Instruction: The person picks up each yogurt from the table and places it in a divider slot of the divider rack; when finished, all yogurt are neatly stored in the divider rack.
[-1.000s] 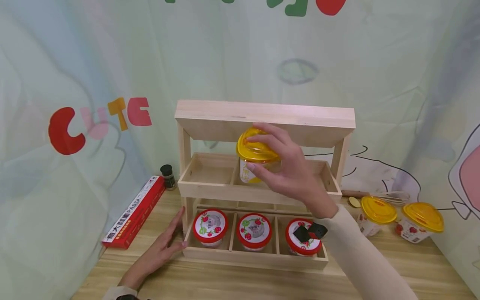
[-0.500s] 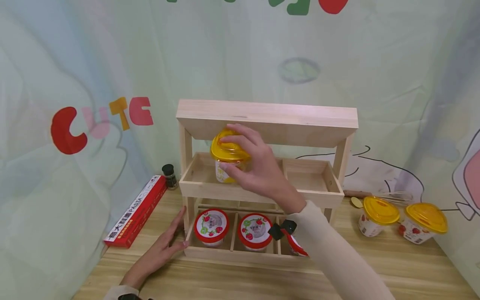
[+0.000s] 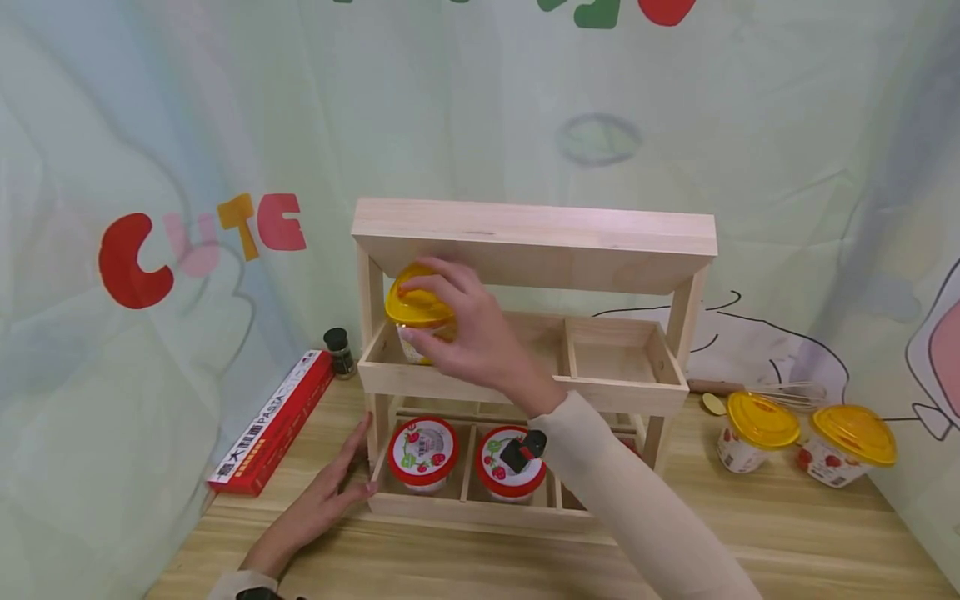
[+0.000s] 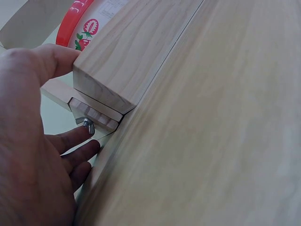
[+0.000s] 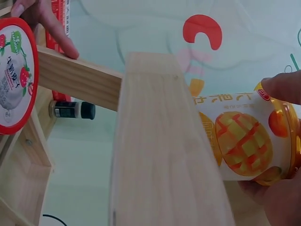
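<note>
My right hand (image 3: 465, 325) grips a yellow-lidded yogurt cup (image 3: 411, 343) by its lid, fingers over the top and thumb at the near side. A mango picture shows on the cup (image 5: 244, 136) in the right wrist view. It stands upright at the left compartment of the wooden rack's upper tray (image 3: 450, 382); whether its hidden base touches the floor, I cannot tell. My left hand (image 3: 318, 504) rests against the rack's lower left end, thumb on the tray corner (image 4: 101, 84), fingers beside a wing nut (image 4: 87, 123).
Below, the lower tray holds red-lidded cups (image 3: 423, 452), one mostly behind my right forearm. Two yellow-lidded cups (image 3: 761, 421) stand at the right, near a whisk (image 3: 795, 393) and spoon (image 3: 712, 404). A pasta box (image 3: 273, 425) and spice jar (image 3: 339, 354) lie left. A board (image 3: 532, 225) overhangs the upper tray.
My right hand has carried the yellow-lidded yogurt cup leftward along the upper tray, from the middle compartment to the left one, and slightly lower. The left hand stays in place.
</note>
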Motion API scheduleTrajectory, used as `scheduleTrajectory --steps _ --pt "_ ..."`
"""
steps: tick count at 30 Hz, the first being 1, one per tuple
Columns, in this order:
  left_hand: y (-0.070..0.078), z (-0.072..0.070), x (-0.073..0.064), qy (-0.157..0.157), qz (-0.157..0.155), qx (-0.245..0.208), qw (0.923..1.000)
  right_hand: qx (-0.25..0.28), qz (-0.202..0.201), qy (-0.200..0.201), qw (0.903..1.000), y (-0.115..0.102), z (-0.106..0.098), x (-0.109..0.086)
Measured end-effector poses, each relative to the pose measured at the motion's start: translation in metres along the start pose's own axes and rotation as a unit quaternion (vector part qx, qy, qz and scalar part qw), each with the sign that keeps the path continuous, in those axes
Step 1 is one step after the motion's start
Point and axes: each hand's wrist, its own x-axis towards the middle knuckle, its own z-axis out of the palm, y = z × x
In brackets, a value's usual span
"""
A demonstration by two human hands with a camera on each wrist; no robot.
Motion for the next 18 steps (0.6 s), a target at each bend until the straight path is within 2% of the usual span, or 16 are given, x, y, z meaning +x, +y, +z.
scheduleTrajectory --steps 8,13,18 --pt "0.001 0.0 0.0 -0.002 -0.001 -0.007 1.0 -0.039 0.026 -0.029 0.9985 0.005 0.018 -0.005" --pt "0.003 0.0 0.001 -0.007 -0.013 0.004 0.9999 -0.059 0.014 -0.032 0.9977 0.008 0.021 -0.008" --pt "0.003 0.001 0.001 -0.01 -0.02 0.002 0.9998 -0.051 -0.001 -0.032 0.9982 0.008 0.016 -0.01"
